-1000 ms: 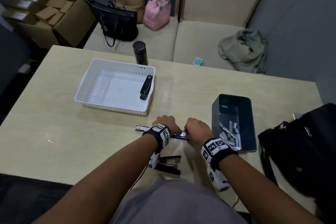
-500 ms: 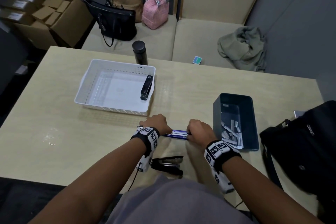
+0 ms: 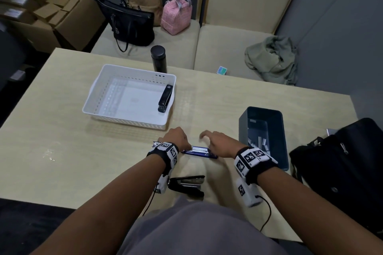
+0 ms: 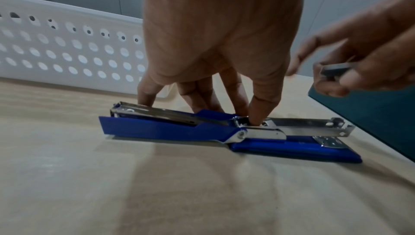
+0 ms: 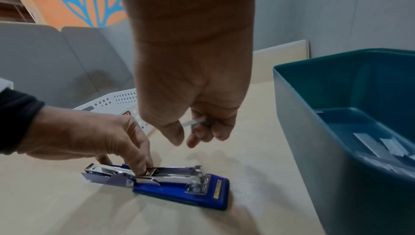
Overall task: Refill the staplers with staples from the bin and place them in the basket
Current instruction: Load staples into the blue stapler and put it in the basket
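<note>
A blue stapler [image 3: 200, 151] [image 4: 202, 128] [image 5: 179, 189] lies opened flat on the table, its metal magazine exposed. My left hand [image 3: 178, 137] [image 4: 224, 61] [image 5: 89, 135] pinches it at the hinge, the index fingertip down in the channel. Just above the stapler's right end, my right hand [image 3: 219, 143] [image 5: 193, 96] holds a short staple strip [image 4: 336, 68] [image 5: 195, 120] in curled fingers. The dark teal bin [image 3: 277, 114] [image 5: 314, 132] with loose staples [image 3: 259, 143] stands at right. The white basket [image 3: 134, 68] [image 4: 67, 43] holds one black stapler [image 3: 165, 98].
Another black stapler [image 3: 186, 184] lies open near the table's front edge, beneath my left wrist. A black flask [image 3: 159, 59] stands behind the basket. A black bag [image 3: 342, 161] sits on the table's right end, close to the bin.
My right hand has lifted off the stapler's right end and now hovers above it. The left hand stays on the stapler, which lies spread flat.
</note>
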`<state>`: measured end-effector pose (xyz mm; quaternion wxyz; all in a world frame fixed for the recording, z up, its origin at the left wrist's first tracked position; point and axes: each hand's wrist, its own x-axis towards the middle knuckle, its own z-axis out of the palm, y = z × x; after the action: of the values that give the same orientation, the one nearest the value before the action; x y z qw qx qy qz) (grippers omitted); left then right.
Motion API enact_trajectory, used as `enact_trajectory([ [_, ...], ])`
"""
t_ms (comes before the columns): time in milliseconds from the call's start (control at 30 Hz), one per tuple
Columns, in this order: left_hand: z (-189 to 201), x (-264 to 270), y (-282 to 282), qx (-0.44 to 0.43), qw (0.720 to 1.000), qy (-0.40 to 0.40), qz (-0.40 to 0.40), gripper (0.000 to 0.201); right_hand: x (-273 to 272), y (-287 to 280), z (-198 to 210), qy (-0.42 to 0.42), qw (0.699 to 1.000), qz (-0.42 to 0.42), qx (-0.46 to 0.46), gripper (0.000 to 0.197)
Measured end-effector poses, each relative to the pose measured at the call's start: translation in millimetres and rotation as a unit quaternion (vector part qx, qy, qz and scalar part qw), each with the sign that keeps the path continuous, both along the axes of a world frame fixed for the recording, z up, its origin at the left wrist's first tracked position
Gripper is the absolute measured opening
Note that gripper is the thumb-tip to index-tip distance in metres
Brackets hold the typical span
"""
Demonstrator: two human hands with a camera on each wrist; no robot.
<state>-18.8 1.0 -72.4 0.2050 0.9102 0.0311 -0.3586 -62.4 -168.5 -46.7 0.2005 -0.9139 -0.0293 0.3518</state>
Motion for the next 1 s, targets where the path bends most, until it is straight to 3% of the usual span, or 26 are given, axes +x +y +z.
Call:
enact_trajectory([
  [67,-1,-1,-1,0.007,1.000,-0.005,0.004,0.021,2,2,2,0.008,0.999,-0.019,0.033,0.049],
  [200,0,-2,0,0.007,1.000,-0.001,0.011,0.024,-2,10,0,0.015,1.000,-0.018,0.010,0.042],
  [400,3,-3,0,0.015,1.000,-0.007,0.014,0.024,-11,18,-9,-0.118,0.990,-0.072,0.015,0.024],
  [700,1,2,1,0.013,1.000,0.011,0.007,0.019,-16,30,-17,-0.138,0.988,0.033,-0.060,0.020],
  [1000,0,3,0,0.020,1.000,0.004,-0.003,0.020,-13,33,-22,-0.161,0.982,0.051,-0.082,0.023],
])
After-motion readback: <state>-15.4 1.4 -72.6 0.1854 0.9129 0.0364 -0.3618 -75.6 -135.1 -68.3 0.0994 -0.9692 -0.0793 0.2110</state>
